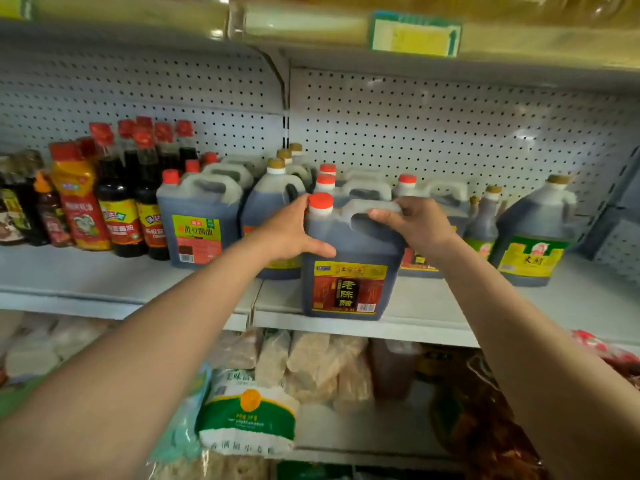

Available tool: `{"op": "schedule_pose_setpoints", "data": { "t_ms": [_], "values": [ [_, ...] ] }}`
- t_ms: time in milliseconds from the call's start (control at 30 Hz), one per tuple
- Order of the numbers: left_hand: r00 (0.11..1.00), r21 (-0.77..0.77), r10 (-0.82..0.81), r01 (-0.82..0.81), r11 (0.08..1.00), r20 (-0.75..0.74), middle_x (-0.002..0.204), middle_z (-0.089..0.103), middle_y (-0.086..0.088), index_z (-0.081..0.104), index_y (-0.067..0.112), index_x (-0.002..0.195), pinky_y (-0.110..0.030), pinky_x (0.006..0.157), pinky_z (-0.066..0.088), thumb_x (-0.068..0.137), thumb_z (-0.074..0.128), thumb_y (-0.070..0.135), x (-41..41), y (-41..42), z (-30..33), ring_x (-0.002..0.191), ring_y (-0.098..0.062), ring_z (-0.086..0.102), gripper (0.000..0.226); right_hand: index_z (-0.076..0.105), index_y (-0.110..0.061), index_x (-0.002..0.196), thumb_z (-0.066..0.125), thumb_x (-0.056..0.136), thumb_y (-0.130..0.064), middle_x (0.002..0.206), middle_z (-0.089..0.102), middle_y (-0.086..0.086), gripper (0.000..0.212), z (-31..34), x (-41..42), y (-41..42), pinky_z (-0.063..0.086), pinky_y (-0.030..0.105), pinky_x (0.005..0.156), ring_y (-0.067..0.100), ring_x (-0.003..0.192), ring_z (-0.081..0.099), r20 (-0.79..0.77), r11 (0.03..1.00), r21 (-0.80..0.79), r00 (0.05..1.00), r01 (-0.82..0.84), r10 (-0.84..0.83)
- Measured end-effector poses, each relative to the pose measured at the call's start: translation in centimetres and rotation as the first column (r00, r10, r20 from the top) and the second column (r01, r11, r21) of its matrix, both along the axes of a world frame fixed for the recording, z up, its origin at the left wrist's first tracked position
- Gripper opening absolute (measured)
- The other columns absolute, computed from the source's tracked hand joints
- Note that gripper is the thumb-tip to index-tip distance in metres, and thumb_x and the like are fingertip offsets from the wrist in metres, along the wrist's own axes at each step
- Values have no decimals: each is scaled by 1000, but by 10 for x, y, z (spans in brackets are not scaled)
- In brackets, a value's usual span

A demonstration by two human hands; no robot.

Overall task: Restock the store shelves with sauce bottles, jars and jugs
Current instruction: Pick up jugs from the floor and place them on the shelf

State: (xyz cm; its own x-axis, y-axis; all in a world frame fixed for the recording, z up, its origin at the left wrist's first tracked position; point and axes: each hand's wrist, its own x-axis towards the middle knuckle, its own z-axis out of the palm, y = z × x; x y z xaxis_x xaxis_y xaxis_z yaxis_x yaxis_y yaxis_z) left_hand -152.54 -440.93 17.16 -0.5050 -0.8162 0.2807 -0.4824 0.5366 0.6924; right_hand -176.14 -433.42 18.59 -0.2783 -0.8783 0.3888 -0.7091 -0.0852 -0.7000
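Standing upright at the front edge of the white shelf, centre frame, is a dark vinegar jug. Left hand presses flat, fingers spread, against its side beside the red cap. Right hand curls around the handle.

A: Where's the front jug sitting?
B: At shelf edge, w/ more jugs sitting behind.
A: Left?
B: Bottles standing; another jug betw. them & it.

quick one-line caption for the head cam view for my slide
Both hands set a dark vinegar jug at the shelf front, right hand on its handle.
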Motion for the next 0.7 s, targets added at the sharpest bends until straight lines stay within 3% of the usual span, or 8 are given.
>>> {"op": "schedule_pose_setpoints", "data": {
  "t_ms": [167, 267, 367, 467, 533, 600, 633, 700],
  "values": [
    [989, -131, 137, -128, 983, 62, 143, 49, 7, 30, 30, 146, -31, 95, 41, 55, 93, 45, -6, -4, -2, 130, -19, 47, 111, 53, -24, 67, 65, 74, -75, 63, 51, -11, 53, 0, -9, -19, 36, 33, 64, 19, 69, 49, -86, 999, 30, 996, 30, -27],
    [980, -307, 168, -128, 943, 107, 162, 25, -2, 7, 28, 157, -33, 113, 28, 53, 94, 43, -10, 1, 1, 146, -22, 26, 137, 61, -19, 78, 59, 69, -83, 71, 60, -7, 64, 0, -10, -20, 42, 35, 65, 24, 75, 59, -123, 998, 46, 992, 41, -35],
    [968, -464, 140, -27, 885, 210, 165, 14, 0, 5, 24, 158, -27, 117, 16, 57, 94, 39, -15, 4, 6, 150, -19, 15, 136, 63, -13, 85, 56, 70, -84, 77, 66, 1, 74, 3, -9, -16, 46, 38, 66, 26, 78, 62, -164, 998, 50, 986, 46, -38],
    [925, -536, 161, 52, 843, 343, 166, 7, 3, 5, 25, 159, -38, 123, 15, 63, 90, 43, -18, 7, 9, 152, -14, 5, 129, 60, -16, 108, 69, 75, -70, 98, 63, -2, 64, 2, -5, -9, 39, 33, 70, 21, 91, 57, -205, 998, 28, 978, 53, -47],
    [891, -555, 184, 87, 828, 415, 166, 4, 5, 3, 27, 158, -42, 123, 12, 64, 88, 47, -19, 8, 11, 152, -14, 0, 129, 46, -18, 136, 83, 68, -58, 135, 54, 4, 88, -1, 2, -2, 42, 33, 86, 23, 119, 52, -277, 1000, -9, 961, -14, 10],
    [855, -585, 212, 125, 802, 473, 165, 5, 4, 4, 25, 158, -39, 122, 10, 61, 88, 50, -20, 8, 11, 152, -17, 0, 131, 26, -15, 154, 89, 60, -55, 162, 25, 8, 120, -3, 13, 3, 33, 40, 115, 24, 149, 23, -477, 995, 30, 874, -93, 96],
    [839, -599, 228, 139, 789, 494, 164, 6, 2, 5, 22, 158, -38, 121, 10, 59, 88, 52, -21, 8, 10, 151, -20, 1, 133, 15, -14, 157, 89, 57, -57, 166, 12, 7, 132, -5, 17, 5, 22, 42, 122, 25, 153, 8, -577, 993, 70, 808, -93, 116],
    [822, -615, 254, 141, 776, 509, 162, 9, -1, 4, 19, 158, -38, 120, 13, 56, 88, 55, -24, 9, 8, 149, -24, 5, 137, 2, -14, 159, 88, 54, -61, 167, 3, 4, 144, -7, 22, 5, 15, 42, 124, 26, 154, -5, -705, 994, 100, 703, -36, 96]
  ]
}}
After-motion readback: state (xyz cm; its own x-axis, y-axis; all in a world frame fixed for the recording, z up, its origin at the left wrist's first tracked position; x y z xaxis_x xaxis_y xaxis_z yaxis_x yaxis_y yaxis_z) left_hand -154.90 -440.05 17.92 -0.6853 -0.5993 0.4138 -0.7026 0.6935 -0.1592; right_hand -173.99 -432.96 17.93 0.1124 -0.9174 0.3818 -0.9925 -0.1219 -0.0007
